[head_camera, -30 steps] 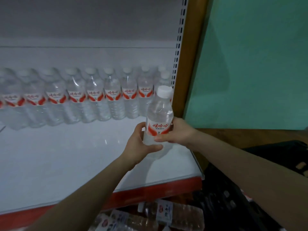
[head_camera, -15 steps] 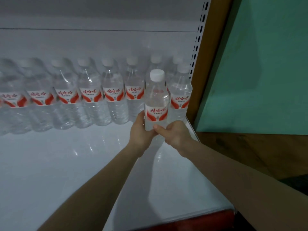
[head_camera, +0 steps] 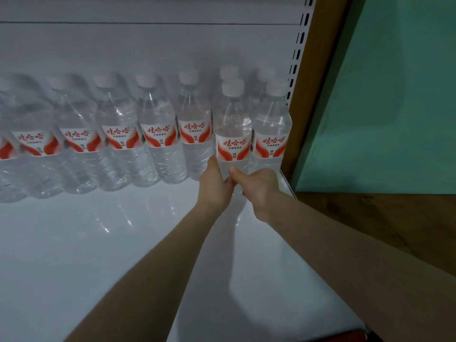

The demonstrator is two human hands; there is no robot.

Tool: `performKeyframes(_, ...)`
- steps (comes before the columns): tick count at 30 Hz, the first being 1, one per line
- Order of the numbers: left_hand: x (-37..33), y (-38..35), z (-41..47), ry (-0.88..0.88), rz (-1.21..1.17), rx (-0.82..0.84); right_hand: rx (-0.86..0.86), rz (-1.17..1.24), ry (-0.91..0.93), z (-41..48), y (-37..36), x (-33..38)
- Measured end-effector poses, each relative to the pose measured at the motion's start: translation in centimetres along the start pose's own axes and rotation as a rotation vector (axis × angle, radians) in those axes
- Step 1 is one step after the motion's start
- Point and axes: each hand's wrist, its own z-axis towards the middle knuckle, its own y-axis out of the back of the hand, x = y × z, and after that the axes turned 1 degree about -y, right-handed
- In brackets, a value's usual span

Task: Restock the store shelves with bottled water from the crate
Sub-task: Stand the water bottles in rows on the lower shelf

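Note:
A clear water bottle point(head_camera: 233, 134) with a white cap and a red-and-white label stands upright near the back right of the white shelf point(head_camera: 103, 243). My left hand point(head_camera: 215, 183) grips its lower left side. My right hand point(head_camera: 257, 186) grips its lower right side, thumb across the front. The hands hide the base of the bottle. It stands in a second row beside another bottle point(head_camera: 271, 134) at the shelf's right end. Behind them runs a row of several like bottles point(head_camera: 158, 134) along the back panel. The crate is out of view.
A white slotted upright point(head_camera: 297, 53) and a wooden post point(head_camera: 320, 77) bound the shelf on the right. Beyond them is a teal wall point(head_camera: 399, 95) with a brown wooden ledge point(head_camera: 385, 218) under it. The shelf's red front edge point(head_camera: 345, 335) shows at the bottom right.
Both hands carried the bottle from near the shelf's front edge to the back right, beside the end bottle. The view moved in, so the lower shelf's bottles dropped out of sight.

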Motion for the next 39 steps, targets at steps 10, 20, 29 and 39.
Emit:
performKeyframes(10, -0.9, -0.2, -0.1, 0.159, 0.068, 0.056, 0.053, -0.053, -0.009, -1.2, 0.7, -0.3)
performKeyframes(20, -5.1, -1.4, -6.9, 0.257, 0.107, 0.034, 0.077, -0.11, 0.077, -6.5, 5.7, 0.1)
performKeyframes(29, -14.2, -5.1, -15.2, -0.227, 0.094, 0.105, -0.055, 0.267, 0.28, -15.6, 19.5, 0.0)
performKeyframes(39, -19.7, -16.9, -25.3, -0.443, 0.43, 0.952, -0.208, -0.398, -0.182, -22.6, 37.1, -11.7)
